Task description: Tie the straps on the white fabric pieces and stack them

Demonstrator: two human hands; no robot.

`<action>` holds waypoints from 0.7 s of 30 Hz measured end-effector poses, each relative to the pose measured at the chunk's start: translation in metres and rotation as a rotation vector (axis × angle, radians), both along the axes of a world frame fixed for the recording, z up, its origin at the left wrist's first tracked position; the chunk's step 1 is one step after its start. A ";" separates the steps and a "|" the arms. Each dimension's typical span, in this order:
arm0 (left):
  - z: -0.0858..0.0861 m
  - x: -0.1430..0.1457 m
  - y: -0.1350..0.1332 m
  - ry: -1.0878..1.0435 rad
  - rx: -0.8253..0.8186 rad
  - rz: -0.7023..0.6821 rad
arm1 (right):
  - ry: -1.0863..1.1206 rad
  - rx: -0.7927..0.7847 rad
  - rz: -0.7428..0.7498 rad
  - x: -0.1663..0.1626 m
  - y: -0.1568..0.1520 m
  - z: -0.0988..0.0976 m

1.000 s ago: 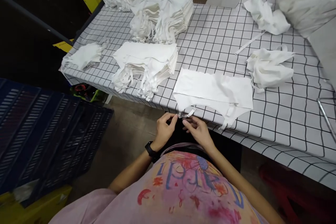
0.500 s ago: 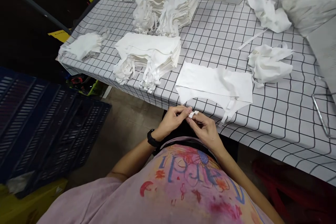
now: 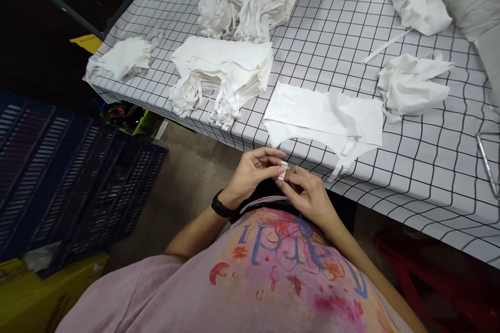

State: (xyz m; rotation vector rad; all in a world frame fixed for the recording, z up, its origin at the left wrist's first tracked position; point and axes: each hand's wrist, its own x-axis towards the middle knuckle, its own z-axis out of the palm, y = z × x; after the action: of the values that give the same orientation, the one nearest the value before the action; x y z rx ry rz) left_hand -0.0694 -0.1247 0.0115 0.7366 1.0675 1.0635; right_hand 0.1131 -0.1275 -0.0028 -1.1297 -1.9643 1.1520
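Strap between left hand and right hand

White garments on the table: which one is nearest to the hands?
The single laid-out garment, right of the front stack; others lie farther away, piled or crumpled.

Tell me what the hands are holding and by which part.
Left hand and right hand pinch a white strap; whether at its end cannot be told.

A white garment with a wavy top edge lies spread, slightly creased, on the table. At its five o'clock a loose strap trails; at seven o'clock, fingers pinch a white strip.
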 end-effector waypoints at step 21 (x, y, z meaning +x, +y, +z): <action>-0.037 -0.063 -0.072 0.910 0.506 -0.662 | 0.295 -0.520 -0.197 -0.040 0.026 -0.070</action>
State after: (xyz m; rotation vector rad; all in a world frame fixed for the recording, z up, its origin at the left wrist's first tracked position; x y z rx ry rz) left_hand -0.1324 -0.1968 -0.0255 1.9448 1.1521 0.3783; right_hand 0.0726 -0.1013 -0.0731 -1.2822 -1.3320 1.6641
